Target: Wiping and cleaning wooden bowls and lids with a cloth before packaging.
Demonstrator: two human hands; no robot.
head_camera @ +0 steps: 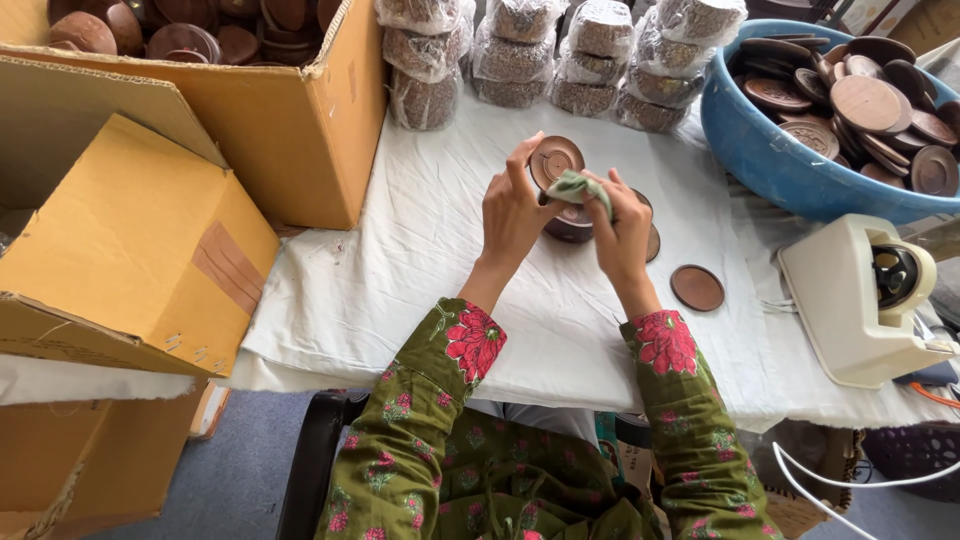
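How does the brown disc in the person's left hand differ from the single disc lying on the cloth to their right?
The held disc is lifted and tilted, gripped by the left hand; the loose disc lies flat on the white cloth, untouched. The held disc shows raised concentric rings; the loose disc looks plain with a rim. The right hand presses a green rag at the held one. Both are round and dark brown.

Hidden and cut-off parts

The right hand (622,232) and green cloth (578,187) are covering most of the dark round pot (570,226); the blue tub (790,165) is running past the right edge; the wrapped stacks (560,55) are getting clipped at the top.
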